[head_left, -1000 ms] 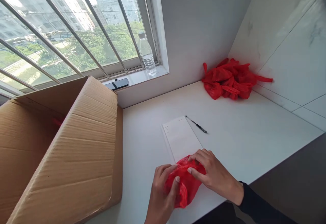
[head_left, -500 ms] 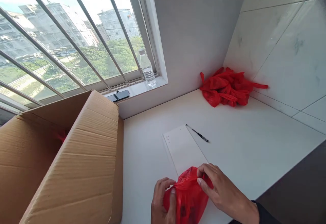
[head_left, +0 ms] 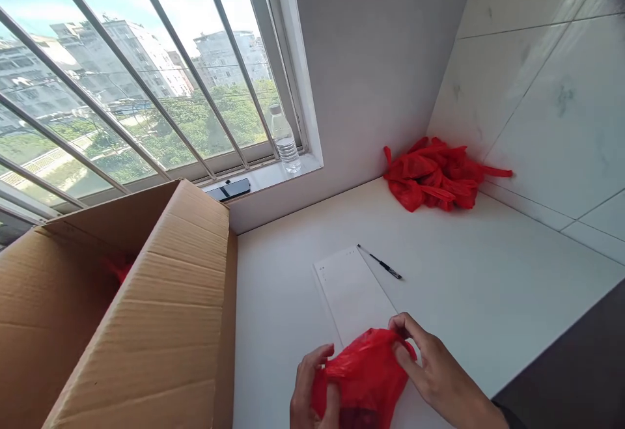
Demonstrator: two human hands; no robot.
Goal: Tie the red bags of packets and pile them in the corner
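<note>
A thin red plastic bag [head_left: 368, 373] is stretched between my two hands at the bottom of the view. My left hand [head_left: 312, 387] grips its left side, thumb in front and fingers behind. On the right, my right hand [head_left: 427, 364] pinches the bag's upper right edge between thumb and fingers. Something dark shows through the plastic low down, too veiled to name. Behind the bag lies a white paper pad [head_left: 354, 292], its near end hidden by the red plastic. A black pen [head_left: 381, 262] rests beside the pad's right edge.
An open cardboard box [head_left: 161, 325] stands on the left, with something red inside. Several red bags [head_left: 434, 174] lie heaped in the far corner of the white table [head_left: 469, 273]. A water bottle [head_left: 286, 139] and a phone [head_left: 229, 189] sit on the windowsill.
My hands have moved slightly apart, and the bag's bunched top is now spread wider and smoother between them. The view has tilted slightly upward.
</note>
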